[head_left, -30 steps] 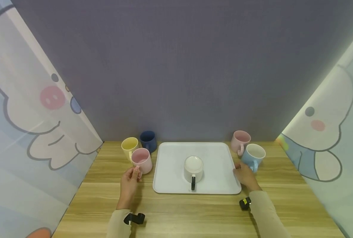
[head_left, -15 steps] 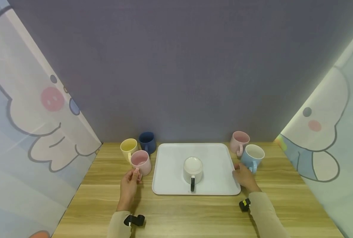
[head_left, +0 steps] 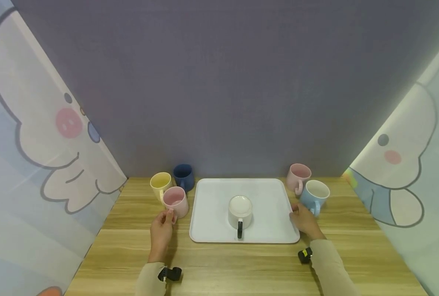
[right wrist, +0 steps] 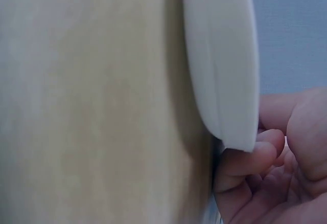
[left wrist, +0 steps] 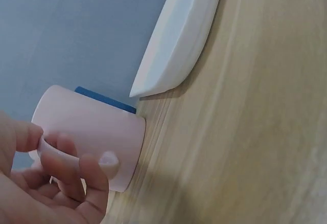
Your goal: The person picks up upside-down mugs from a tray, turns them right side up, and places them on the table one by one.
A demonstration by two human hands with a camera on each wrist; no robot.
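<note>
My left hand [head_left: 162, 231] holds the handle of a pink mug [head_left: 176, 202], which stands upright on the table left of the tray. In the left wrist view the thumb and curled fingers [left wrist: 94, 183] are around that handle. At the right edge of a white tray [head_left: 212, 230], my right hand [head_left: 305, 220] grips the rim. The right wrist view has curled fingers [right wrist: 245, 165] under the tray's edge [right wrist: 232, 70], and the thumb at its other face. On the tray a white mug [head_left: 240, 211] sits upside down, its black-tipped handle toward me.
A yellow mug [head_left: 161, 183] and a dark blue mug [head_left: 184, 177] stand behind the held mug. Right of the tray are another pink mug [head_left: 298, 177] and a light blue mug [head_left: 315, 195], close to my right hand. A grey wall [head_left: 219, 102] rises behind the wooden table [head_left: 234, 271].
</note>
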